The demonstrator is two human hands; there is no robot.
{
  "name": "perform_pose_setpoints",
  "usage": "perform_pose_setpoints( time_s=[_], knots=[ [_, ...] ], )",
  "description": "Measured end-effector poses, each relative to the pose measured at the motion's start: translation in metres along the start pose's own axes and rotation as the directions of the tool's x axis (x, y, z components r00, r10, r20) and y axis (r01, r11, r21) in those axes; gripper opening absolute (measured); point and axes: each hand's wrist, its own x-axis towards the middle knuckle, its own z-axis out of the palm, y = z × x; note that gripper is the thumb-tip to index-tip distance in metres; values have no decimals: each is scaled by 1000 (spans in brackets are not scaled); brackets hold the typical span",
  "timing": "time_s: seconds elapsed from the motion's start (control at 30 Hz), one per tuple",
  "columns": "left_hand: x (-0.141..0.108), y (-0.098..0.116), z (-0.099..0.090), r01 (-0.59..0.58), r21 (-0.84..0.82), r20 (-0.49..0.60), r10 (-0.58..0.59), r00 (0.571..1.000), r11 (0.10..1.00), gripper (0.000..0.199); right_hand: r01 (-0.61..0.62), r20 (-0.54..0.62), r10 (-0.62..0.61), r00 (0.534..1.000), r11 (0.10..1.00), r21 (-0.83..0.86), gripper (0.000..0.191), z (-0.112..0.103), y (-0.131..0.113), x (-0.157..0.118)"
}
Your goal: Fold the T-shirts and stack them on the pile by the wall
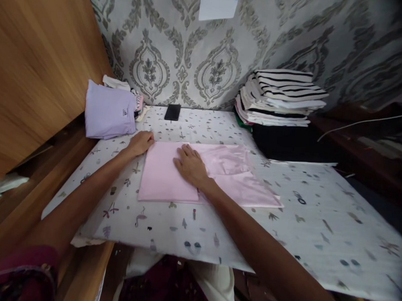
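Note:
A pale pink garment lies on the cloth-covered table in front of me, its left part folded over into a smooth panel. The right part is a single spread layer with creases and a slanting lower edge. At the far left corner, my left hand is closed, its fingertips pinching the garment's edge. Near the middle, where the folded panel ends, my right hand rests flat on the fabric with its fingers stretched out. Both palms are hidden from view.
At the back right stands a stack of folded clothes, with a folded black garment before it. Folded lilac clothing sits back left, near a wooden cabinet. A dark phone-like object lies by the patterned wall.

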Motion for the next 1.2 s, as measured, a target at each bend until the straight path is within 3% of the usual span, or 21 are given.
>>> perform_pose_setpoints(
  time_s=[0.1, 0.17, 0.27, 0.37, 0.53, 0.67, 0.9, 1.07, 1.13, 1.2],
  knots=[
    [-6, -2, 1, 29, -15, -27, -30, 999, 999, 11, 42, -33, -42, 999, 999, -2, 35, -11, -15, -10],
    [-10, -4, 0, 59, -30, -34, -60, 998, 998, 12, 156, -6, -156, 988, 988, 3, 28, -17, -35, -24],
    [-14, -5, -4, 122, -58, -25, -124, 992, 991, 12, 435, 112, -435, 894, 900, 23, 23, -16, -72, -52],
    [-14, -4, -6, 198, -89, -1, -199, 980, 976, 12, 536, 132, -526, 840, 842, -53, 18, -4, -96, -71],
    [-8, 4, -10, 305, -163, 1, -309, 951, 938, 11, 525, 121, -513, 850, 846, -95, 17, 5, -102, -73],
    [-7, 14, -15, 359, -268, 20, -367, 930, 894, 10, 458, 99, -451, 887, 885, -77, 21, 2, -104, -74],
    [-21, 37, -28, 517, -463, 261, -447, 856, 720, 19, 383, 98, -375, 922, 920, -80, 18, -4, -115, -76],
    [-21, 57, -45, 490, -603, 253, -431, 866, 630, 22, 172, 9, -177, 984, 968, 183, 11, -25, -107, -82],
    [-15, 68, -54, 450, -651, 217, -417, 882, 612, 22, 104, -88, -78, 993, 931, 350, 6, -36, -101, -89],
    [-5, 84, -60, 407, -684, 184, -396, 900, 606, 22, 61, -163, 35, 986, 834, 548, 5, -49, -92, -99]
  ],
)
